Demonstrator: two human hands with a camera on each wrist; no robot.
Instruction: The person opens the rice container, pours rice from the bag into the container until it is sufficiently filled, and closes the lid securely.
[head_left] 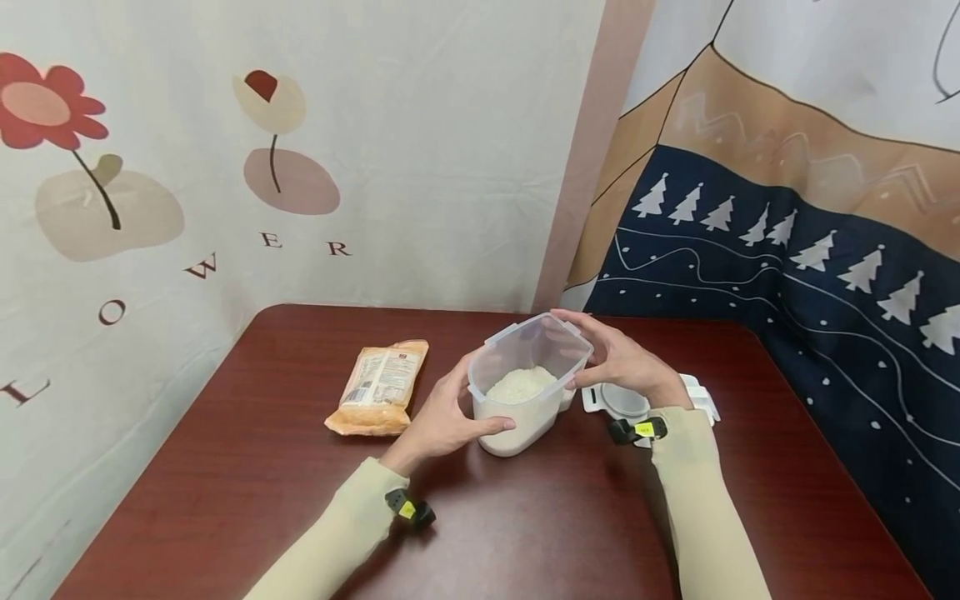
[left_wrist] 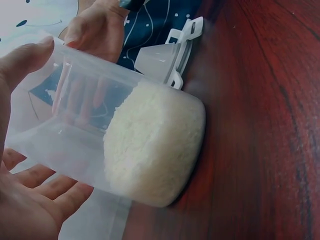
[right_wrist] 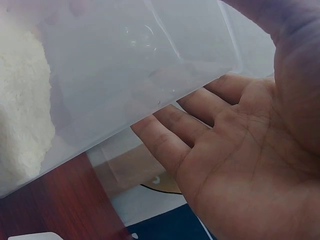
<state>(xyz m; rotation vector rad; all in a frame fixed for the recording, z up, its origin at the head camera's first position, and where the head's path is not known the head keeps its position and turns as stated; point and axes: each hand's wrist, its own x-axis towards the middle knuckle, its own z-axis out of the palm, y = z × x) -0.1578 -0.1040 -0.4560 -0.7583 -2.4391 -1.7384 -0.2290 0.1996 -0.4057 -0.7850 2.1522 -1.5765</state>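
Observation:
A translucent plastic container [head_left: 510, 357], partly filled with white rice [head_left: 522, 385], stands upright on the table between both hands. My left hand [head_left: 444, 417] grips its left side, thumb toward me and fingers along the far side. On the opposite side, my right hand [head_left: 622, 360] holds the container near the rim, its thumb and fingers spread around the wall. In the left wrist view the rice [left_wrist: 150, 142] fills the lower part and the base meets the tabletop. The right wrist view shows fingers [right_wrist: 165, 140] reaching behind the clear wall.
An orange and white packet [head_left: 382, 383] lies on the dark red table [head_left: 517, 533], left of the container. Beneath the right forearm is a white lid [head_left: 697, 396] with side tabs and a clear round part. Printed curtains hang behind the table.

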